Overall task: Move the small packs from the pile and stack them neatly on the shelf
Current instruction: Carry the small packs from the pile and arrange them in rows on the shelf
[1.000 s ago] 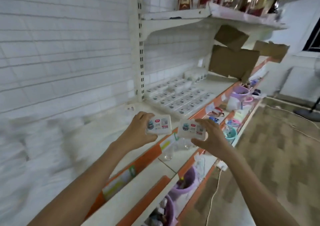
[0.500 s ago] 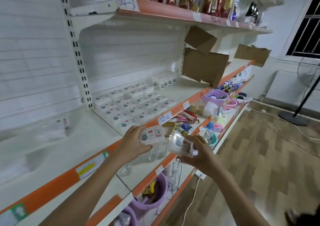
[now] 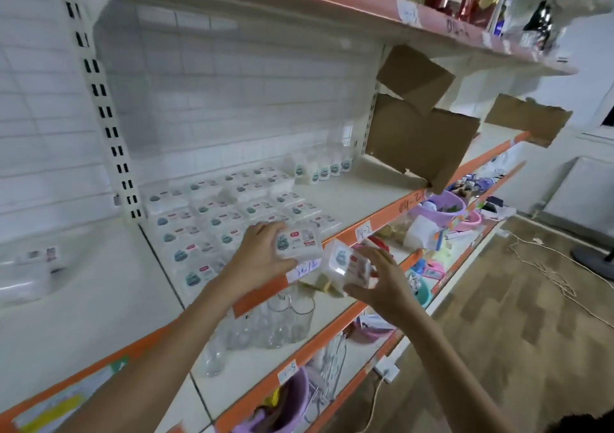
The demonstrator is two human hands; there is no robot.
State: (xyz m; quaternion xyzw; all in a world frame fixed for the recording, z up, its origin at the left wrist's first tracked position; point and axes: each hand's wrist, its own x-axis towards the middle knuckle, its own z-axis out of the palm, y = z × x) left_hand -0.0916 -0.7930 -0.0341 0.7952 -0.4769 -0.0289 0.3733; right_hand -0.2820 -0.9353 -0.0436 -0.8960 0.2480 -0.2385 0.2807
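At far left, on the white shelf (image 3: 99, 299), a blurred pile of packs (image 3: 30, 266) lies well apart from the hands. Right of the slotted upright (image 3: 109, 127), rows of packs (image 3: 212, 223) lie flat on the shelf surface, w/ a few upright packs (image 3: 319, 166) near the back wall. Left hand (image 3: 262, 260) grips one small pack (image 3: 299, 241) label-up, thumb and fingers curled round its edges, just above the front row at the orange shelf edge (image 3: 375, 220). Right hand (image 3: 382, 283) pinches a second pack (image 3: 345, 263), tilted, just beside the first; contact btw. packs cannot be told. Clear glasses (image 3: 285, 319) stand on the lower shelf beneath. Cardboard pieces (image 3: 418, 133) hang at right.
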